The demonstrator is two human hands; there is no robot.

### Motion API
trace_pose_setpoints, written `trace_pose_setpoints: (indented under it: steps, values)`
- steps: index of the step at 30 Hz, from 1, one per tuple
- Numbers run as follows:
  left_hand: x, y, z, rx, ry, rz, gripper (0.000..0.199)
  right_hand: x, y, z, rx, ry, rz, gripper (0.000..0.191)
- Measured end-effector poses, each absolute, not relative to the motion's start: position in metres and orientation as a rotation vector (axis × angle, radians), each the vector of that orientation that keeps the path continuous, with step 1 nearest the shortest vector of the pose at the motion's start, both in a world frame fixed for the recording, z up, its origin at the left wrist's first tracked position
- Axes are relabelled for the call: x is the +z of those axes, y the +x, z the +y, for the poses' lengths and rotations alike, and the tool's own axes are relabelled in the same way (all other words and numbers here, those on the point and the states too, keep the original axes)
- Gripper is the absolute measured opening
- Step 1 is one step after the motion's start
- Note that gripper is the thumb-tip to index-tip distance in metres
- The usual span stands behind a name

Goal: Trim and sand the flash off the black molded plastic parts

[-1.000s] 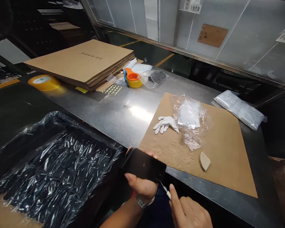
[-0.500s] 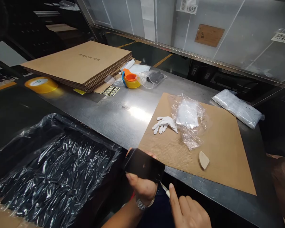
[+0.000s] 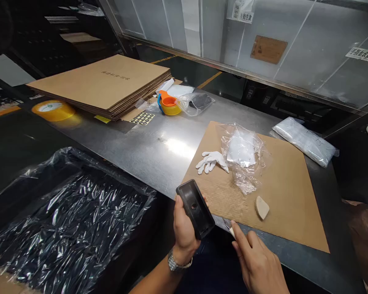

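My left hand grips a black rectangular box-shaped part, held tilted over the table's front edge. Its hollow side faces me, and a small round hole shows in its floor. Fingertips reach round the part's far side, mostly hidden. To the right, my right hand is closed on a thin tool with a white handle and a slim metal tip; its exact kind is not clear. The tip points toward the part but stands apart from it. A beige wedge-shaped block lies on the cardboard sheet beyond my right hand.
On the cardboard are a white glove and a clear plastic bag. Flat cartons, yellow tape and an orange tape dispenser stand farther back. A bin lined with black plastic is at left.
My left hand has turned the black part from its smooth side to its hollow side and tilted it more upright. My right hand with the tool has moved slightly up and right, away from the part.
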State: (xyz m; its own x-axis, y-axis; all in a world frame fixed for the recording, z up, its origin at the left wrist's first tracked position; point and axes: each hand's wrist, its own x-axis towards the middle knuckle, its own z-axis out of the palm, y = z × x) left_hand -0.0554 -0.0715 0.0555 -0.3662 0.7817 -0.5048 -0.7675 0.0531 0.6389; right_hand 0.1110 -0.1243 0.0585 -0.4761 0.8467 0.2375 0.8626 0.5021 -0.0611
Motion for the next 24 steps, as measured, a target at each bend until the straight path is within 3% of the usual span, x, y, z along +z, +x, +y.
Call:
trace_pose_setpoints:
  steps: [10, 24]
  values:
    - [0.06, -0.052, -0.074, 1.569, 0.043, 0.88, 0.045, 0.073, 0.114, -0.129, -0.021, -1.272, -2.608, 0.035]
    - [0.055, -0.052, -0.078, 1.55, 0.147, 1.056, 0.05, 0.071, 0.116, -0.128, -0.134, -1.3, -2.643, 0.035]
